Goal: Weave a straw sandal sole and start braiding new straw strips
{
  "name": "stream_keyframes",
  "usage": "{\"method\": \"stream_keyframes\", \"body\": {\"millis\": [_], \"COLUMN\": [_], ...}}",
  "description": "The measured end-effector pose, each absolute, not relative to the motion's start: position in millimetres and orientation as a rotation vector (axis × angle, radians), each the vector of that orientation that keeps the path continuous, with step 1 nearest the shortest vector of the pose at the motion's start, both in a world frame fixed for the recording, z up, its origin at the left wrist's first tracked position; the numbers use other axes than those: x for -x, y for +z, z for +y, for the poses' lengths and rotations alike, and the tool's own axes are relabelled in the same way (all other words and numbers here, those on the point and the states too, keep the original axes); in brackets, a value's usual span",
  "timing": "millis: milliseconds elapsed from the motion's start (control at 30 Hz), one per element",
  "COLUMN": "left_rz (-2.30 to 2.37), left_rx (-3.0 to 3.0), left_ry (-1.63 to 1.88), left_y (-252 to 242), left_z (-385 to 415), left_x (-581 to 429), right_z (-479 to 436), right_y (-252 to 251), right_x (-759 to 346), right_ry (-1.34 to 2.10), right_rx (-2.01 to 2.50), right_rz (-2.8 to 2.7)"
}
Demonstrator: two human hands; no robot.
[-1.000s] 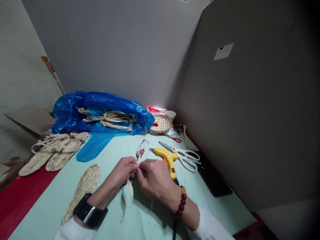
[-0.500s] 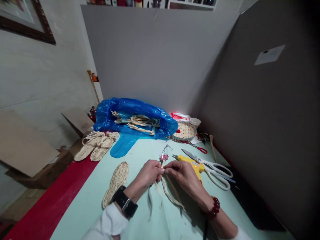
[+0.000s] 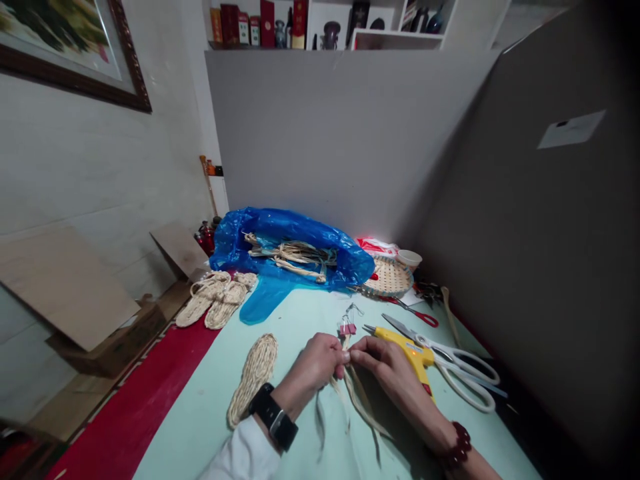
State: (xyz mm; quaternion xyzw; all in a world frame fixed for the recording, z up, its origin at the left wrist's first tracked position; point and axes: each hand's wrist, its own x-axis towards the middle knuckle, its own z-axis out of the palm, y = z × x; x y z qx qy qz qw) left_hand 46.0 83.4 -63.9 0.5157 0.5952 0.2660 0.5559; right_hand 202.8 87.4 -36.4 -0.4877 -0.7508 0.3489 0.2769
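Pale straw strands [image 3: 361, 404] run down from a pink binder clip [image 3: 347, 329] at the middle of the table. Just below the clip, my left hand [image 3: 323, 360] pinches the strands between thumb and fingers. My right hand [image 3: 383, 360] is closed on them too, its fingertips meeting those of my left hand. Loose strand ends trail toward me across the pale green surface. Left of my left hand lies a woven straw sole [image 3: 254, 373]. A yellow glue gun [image 3: 405, 343] lies behind my right hand, beside white-handled scissors [image 3: 463, 373].
At the back, a blue plastic bag [image 3: 300, 230] holds straw bundles. A pair of woven sandals [image 3: 220, 300] sits at the left edge. Farther right are a woven basket [image 3: 387, 277], a white cup [image 3: 409, 259] and red-handled scissors [image 3: 425, 317]. Grey panels [image 3: 340, 133] stand behind.
The camera view has shifted, so the scene sits lower and farther right and more of the shelf shows. Both hands keep their hold on the strands below the clip.
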Motion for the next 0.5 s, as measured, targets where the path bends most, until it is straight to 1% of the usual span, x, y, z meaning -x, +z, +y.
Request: {"method": "stream_keyframes", "body": {"millis": [267,500], "left_rz": [1.429,1.465], "left_rx": [-1.261,-1.256], "left_ry": [0.646,0.604], "left_y": [-66.3,-52.1], "left_z": [83.9,80.6], "left_x": [-50.1,-53.6], "right_z": [80.4,85.8], "right_y": [-36.7,-41.9], "right_x": [-198.9,-200.1], "right_ry": [0.787,0.71], "right_rx": [1.356,1.415], "right_rz": [-2.01,-2.112]}}
